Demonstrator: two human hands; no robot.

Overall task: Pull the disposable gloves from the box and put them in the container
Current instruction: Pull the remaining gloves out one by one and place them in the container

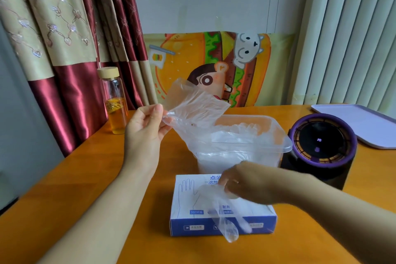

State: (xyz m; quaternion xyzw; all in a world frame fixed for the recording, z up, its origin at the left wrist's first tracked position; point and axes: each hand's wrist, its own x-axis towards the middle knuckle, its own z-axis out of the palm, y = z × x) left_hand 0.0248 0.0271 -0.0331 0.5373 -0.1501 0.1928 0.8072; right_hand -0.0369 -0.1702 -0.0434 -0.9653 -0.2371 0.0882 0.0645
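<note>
On the orange wooden tabletop (85, 178) a blue-and-white glove box (190, 206) lies flat nearest the viewer, with a hand outline printed on its top. Directly behind it, just beside its far edge, stands a clear plastic container (286, 146), already holding a crumpled heap of transparent gloves (235, 135). The left grip (145, 128) is raised to the left of the container, thumb and fingertips pinched on one edge of a clear disposable glove (192, 103); the film fans out upward and to the right, and its lower part hangs down over the container's near left rim. The right grip (246, 182) hovers over the top of the box, palm down and somewhat blurred, its fingers curled round the cuff end of a second glove (227, 227), whose fingers trail down across the box's front face and reach just past its bottom edge. At the tabletop's left edge stands a glass bottle (113, 100) with a pale wooden lid, its lower part filled with amber liquid. To the right of the container sits a round black device with a purple rim (321, 146), a small lit display on its top. Beyond that lies a lilac tray (364, 122). A cartoon hamburger cloth (214, 66) hangs against the wall behind, and patterned red-and-beige curtains (64, 28) hang on the left.
</note>
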